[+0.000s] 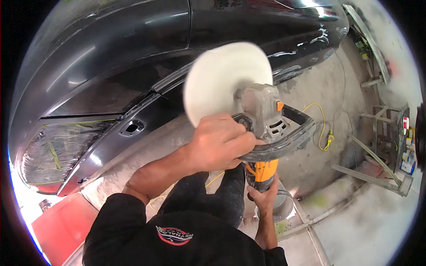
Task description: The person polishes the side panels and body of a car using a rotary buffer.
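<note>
My left hand (219,142) is wrapped round the black loop handle (284,144) of a polisher (262,111). Lower down, my right hand (266,197) grips the polisher's yellow-and-black body. Its round white pad (226,80) has blurred edges and stands in front of the black car's side (235,26). I cannot tell whether the pad touches the paint. White smears (321,35) mark the panel to the right of the pad. A door handle recess (132,128) shows at left, near a window covered with taped plastic film (62,148).
A yellow cord (323,126) lies on the concrete floor at right. A bucket (282,206) stands by my right hand. Metal stands (377,166) and several bottles (407,155) are along the right wall. A red panel (62,230) is at lower left.
</note>
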`<act>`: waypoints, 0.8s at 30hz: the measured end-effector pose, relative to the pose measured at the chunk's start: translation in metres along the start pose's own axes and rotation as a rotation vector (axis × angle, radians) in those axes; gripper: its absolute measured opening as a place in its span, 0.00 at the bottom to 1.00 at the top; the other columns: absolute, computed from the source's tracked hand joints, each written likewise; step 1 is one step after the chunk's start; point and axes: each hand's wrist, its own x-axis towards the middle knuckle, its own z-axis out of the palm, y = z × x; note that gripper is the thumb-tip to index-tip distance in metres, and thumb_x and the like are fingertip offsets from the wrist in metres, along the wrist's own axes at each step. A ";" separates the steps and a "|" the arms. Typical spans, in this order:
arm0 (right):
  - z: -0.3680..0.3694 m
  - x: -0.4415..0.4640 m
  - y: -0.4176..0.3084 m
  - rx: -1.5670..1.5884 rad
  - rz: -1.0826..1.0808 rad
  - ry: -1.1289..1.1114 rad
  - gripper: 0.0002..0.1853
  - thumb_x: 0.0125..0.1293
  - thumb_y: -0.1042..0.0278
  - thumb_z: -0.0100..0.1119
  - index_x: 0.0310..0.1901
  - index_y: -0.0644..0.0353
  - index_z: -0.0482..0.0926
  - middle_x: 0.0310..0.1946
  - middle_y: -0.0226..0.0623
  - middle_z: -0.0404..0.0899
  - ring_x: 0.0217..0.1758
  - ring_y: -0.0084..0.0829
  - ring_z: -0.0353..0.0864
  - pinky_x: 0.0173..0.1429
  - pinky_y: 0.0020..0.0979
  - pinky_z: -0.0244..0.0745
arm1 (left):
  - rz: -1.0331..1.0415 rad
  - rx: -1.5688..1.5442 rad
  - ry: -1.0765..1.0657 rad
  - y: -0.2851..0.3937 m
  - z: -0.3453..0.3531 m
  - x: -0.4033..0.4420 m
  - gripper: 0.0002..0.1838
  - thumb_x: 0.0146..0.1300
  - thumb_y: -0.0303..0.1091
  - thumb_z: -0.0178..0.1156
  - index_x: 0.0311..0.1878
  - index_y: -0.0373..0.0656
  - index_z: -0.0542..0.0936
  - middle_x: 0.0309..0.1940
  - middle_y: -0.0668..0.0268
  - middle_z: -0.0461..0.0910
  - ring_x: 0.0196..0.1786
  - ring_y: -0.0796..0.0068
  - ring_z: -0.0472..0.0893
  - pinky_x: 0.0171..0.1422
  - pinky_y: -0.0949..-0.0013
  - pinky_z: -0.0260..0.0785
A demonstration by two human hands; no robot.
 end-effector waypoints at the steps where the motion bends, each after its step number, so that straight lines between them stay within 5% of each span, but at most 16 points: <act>1: 0.001 0.000 -0.006 0.057 0.026 -0.035 0.56 0.39 0.63 0.82 0.71 0.68 0.61 0.56 0.45 0.80 0.58 0.37 0.80 0.65 0.38 0.73 | 0.004 0.022 -0.006 0.004 -0.007 0.001 0.14 0.37 0.26 0.79 0.27 0.38 0.82 0.17 0.68 0.69 0.16 0.71 0.69 0.21 0.66 0.58; 12: 0.023 -0.011 -0.038 0.181 0.009 -0.274 0.61 0.43 0.57 0.85 0.76 0.62 0.56 0.62 0.50 0.79 0.66 0.38 0.79 0.70 0.39 0.71 | -0.022 0.126 -0.121 0.047 -0.066 0.024 0.18 0.33 0.28 0.76 0.33 0.38 0.86 0.15 0.72 0.65 0.15 0.73 0.67 0.20 0.68 0.56; 14: 0.014 -0.003 -0.045 0.164 0.012 -0.253 0.61 0.43 0.57 0.84 0.76 0.62 0.56 0.62 0.51 0.79 0.65 0.39 0.80 0.69 0.39 0.72 | -0.068 0.124 -0.117 0.044 -0.059 0.036 0.18 0.32 0.28 0.76 0.33 0.39 0.86 0.16 0.71 0.64 0.15 0.72 0.66 0.21 0.67 0.56; 18: -0.017 0.023 -0.052 0.144 0.045 -0.191 0.60 0.43 0.58 0.84 0.76 0.63 0.57 0.60 0.49 0.79 0.63 0.39 0.80 0.68 0.39 0.72 | -0.064 0.221 -0.132 0.029 -0.027 0.069 0.17 0.39 0.21 0.73 0.36 0.36 0.81 0.25 0.57 0.78 0.23 0.60 0.77 0.26 0.63 0.68; 20: -0.037 0.036 -0.064 0.177 0.090 -0.117 0.58 0.43 0.60 0.84 0.74 0.65 0.59 0.59 0.47 0.79 0.62 0.38 0.80 0.67 0.39 0.72 | -0.059 0.160 -0.030 0.008 0.003 0.086 0.16 0.33 0.26 0.75 0.27 0.41 0.79 0.17 0.67 0.66 0.18 0.64 0.69 0.22 0.62 0.59; 24: -0.060 0.062 -0.046 0.260 0.127 -0.051 0.52 0.43 0.64 0.82 0.70 0.67 0.63 0.57 0.44 0.78 0.60 0.35 0.78 0.65 0.37 0.72 | -0.214 0.043 -0.132 -0.009 0.030 0.113 0.21 0.34 0.26 0.74 0.34 0.45 0.74 0.27 0.65 0.75 0.29 0.58 0.79 0.33 0.59 0.71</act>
